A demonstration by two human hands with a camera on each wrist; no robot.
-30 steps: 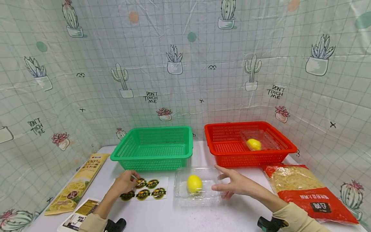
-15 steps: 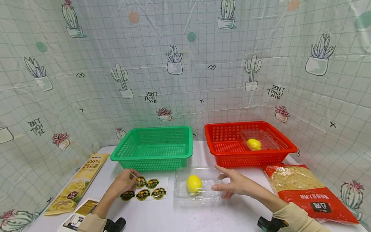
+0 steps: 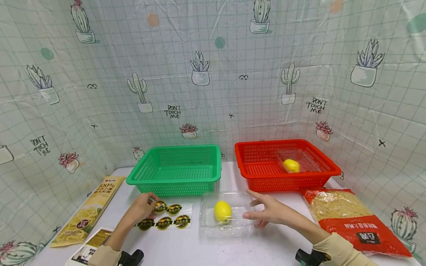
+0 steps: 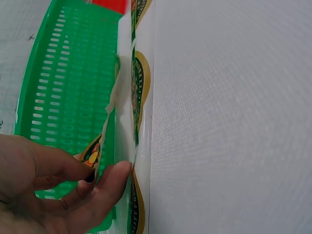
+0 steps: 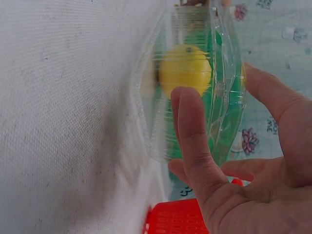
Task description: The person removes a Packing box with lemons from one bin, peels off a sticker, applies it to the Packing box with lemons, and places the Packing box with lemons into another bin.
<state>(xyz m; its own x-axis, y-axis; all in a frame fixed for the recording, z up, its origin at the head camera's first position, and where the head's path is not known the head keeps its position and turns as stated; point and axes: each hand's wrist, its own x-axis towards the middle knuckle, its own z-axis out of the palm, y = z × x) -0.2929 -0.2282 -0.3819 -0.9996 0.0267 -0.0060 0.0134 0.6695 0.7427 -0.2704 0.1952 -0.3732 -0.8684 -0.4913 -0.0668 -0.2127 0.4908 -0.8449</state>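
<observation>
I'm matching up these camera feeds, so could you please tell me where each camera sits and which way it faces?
Head: worn on the head, facing forward and down over the green basket and red basket; left hand, right hand and sleeves show.
Left wrist: on the left wrist, facing the sticker sheet; the left hand shows.
Right wrist: on the right wrist, facing the clear container; the right hand shows.
Shared: head and right wrist both show this container, its lemon and the red basket.

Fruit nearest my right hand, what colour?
The fruit is yellow, seen best in the head view.
</observation>
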